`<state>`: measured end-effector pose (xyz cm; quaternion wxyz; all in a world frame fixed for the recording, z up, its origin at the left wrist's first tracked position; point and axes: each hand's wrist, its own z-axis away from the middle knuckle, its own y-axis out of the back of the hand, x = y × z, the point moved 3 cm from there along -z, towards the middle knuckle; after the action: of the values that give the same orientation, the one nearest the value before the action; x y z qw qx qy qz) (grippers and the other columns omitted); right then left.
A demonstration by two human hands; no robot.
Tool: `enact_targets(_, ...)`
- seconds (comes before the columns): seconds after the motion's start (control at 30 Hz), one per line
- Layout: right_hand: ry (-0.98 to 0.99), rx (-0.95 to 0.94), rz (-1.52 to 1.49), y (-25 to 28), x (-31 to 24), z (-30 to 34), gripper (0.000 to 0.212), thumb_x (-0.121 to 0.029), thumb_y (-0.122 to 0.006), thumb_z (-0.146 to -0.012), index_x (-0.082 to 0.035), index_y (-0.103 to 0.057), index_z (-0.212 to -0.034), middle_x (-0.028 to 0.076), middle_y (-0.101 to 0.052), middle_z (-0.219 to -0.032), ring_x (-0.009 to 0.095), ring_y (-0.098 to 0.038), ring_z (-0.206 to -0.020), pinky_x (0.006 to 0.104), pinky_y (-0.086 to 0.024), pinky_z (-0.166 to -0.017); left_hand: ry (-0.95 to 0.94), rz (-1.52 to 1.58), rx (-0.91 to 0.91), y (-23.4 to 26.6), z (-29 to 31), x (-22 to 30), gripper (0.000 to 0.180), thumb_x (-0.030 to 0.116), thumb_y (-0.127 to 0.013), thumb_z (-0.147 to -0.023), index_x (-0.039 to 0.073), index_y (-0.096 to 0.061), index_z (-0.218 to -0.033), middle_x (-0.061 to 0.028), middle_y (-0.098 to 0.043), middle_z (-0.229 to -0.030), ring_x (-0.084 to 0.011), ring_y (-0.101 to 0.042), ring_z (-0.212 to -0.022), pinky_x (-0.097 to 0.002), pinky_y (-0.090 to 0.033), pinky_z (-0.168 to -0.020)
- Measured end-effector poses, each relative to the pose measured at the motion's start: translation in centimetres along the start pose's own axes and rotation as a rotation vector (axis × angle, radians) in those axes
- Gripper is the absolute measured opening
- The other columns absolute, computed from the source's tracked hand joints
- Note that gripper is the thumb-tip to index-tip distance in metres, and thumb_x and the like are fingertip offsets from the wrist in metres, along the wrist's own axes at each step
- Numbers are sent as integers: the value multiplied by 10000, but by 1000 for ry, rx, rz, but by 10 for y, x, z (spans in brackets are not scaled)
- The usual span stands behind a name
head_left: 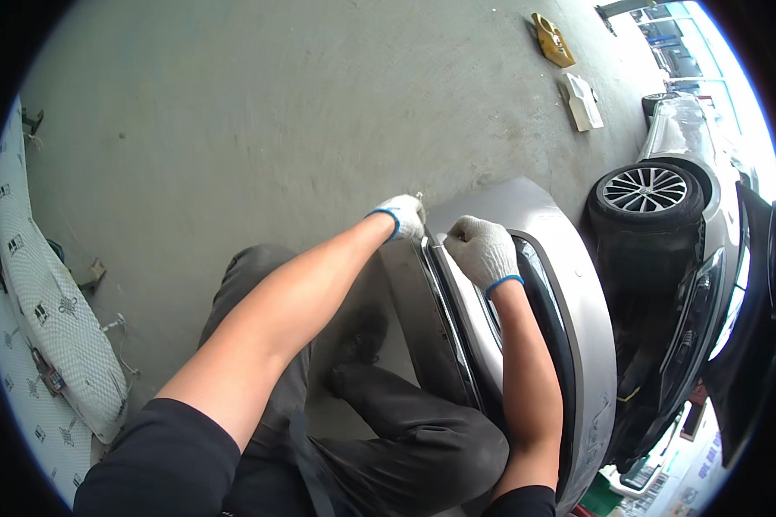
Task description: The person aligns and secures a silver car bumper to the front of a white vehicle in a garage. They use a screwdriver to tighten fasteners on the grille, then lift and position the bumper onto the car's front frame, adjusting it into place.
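A silver car bumper (pixel 595 302) stands in front of me, curving along my right leg. A shiny chrome trim strip (pixel 447 314) runs down its near side. My left hand (pixel 408 215), in a white knit glove with a blue cuff, is closed at the bumper's far end, beside the strip's top. What it grips is hidden; a small light tip shows above its fingers. My right hand (pixel 483 248), gloved alike, is a closed fist over the bumper just right of the strip. A short pale piece (pixel 437 246) shows by its fingers; I cannot tell what it holds.
At right stands a car with its front opened up, its wheel (pixel 649 189) showing. A yellow part (pixel 553 40) and a white part (pixel 583 102) lie on the grey floor (pixel 233 112). Wrapped, quilted white panels (pixel 56 302) stand at left. My bent knee (pixel 466 439) is beside the bumper.
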<state>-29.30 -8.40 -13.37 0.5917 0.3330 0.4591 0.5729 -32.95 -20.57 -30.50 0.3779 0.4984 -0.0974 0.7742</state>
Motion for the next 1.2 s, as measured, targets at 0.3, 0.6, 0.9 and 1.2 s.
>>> enact_targets(0.3,54,-130,162,-6,-16,-16,191,-242,-690,-830,-93,-775,-913,172,-740,-839,374,-724,-822,443,-576,-775,23,-52,-153,-14,-24,0,461,132,-847,-632,23,-756,-1070,-160,-765,-1056,-284,-724,-983,-387,-573,-856)
enact_targets(0.6,-233,-306,-619,-40,-6,-41,351,-283,-600,-960,42,-723,-910,121,-684,-701,198,-680,-665,349,-542,-668,-52,128,-119,-37,-50,-23,290,189,-791,-749,-6,-777,-962,-165,-759,-871,-301,-720,-753,-413,-574,-688)
enact_targets(0.9,-132,-62,-767,-66,8,-35,387,-236,-560,-991,-24,-600,-669,17,-541,-587,93,-469,-545,293,-369,-525,-40,-40,-112,-22,-34,-13,320,236,-796,-708,21,-788,-945,-188,-754,-896,-301,-723,-770,-428,-569,-710)
enact_targets(1.2,-159,-8,-799,-76,10,-26,364,-220,-564,-980,-35,-585,-667,-9,-516,-589,84,-448,-557,290,-351,-531,-19,-74,-146,-16,-19,-8,464,205,-858,-656,16,-769,-1070,-146,-773,-1016,-260,-733,-930,-387,-561,-831)
